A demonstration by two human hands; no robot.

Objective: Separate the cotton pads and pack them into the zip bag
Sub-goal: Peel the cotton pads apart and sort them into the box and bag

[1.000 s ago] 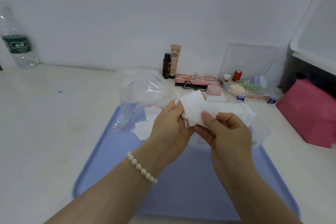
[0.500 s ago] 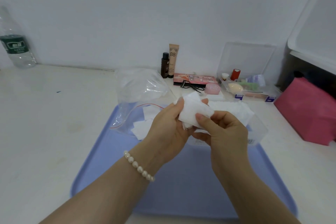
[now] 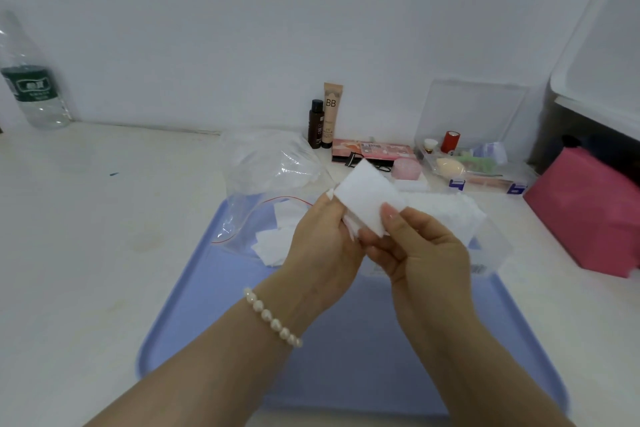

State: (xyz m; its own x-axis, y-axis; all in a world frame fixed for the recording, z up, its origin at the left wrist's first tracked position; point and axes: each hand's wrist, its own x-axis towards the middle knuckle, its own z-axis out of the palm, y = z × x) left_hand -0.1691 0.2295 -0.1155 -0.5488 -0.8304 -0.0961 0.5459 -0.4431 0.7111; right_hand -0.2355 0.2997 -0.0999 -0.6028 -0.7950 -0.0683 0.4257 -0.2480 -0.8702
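pads point(image 3: 367, 201) now flatter, fanned higher than a second ago | left hand point(image 3: 322, 243) and right hand point(image 3: 422, 250) pinch them over tray point(image 3: 194, 288) far edge | bag point(image 3: 249, 218) far-left corner | peel-off likely imminent

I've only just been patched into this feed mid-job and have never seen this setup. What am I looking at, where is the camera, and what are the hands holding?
No machine here: one head-worn camera looks down at a person's bare hands. The left hand and right hand together pinch a small stack of white cotton pads above a blue tray. On the tray's far left lies a clear zip bag with pads already inside; behind the right hand sits a clear box of more pads. Cosmetics stand by the wall.
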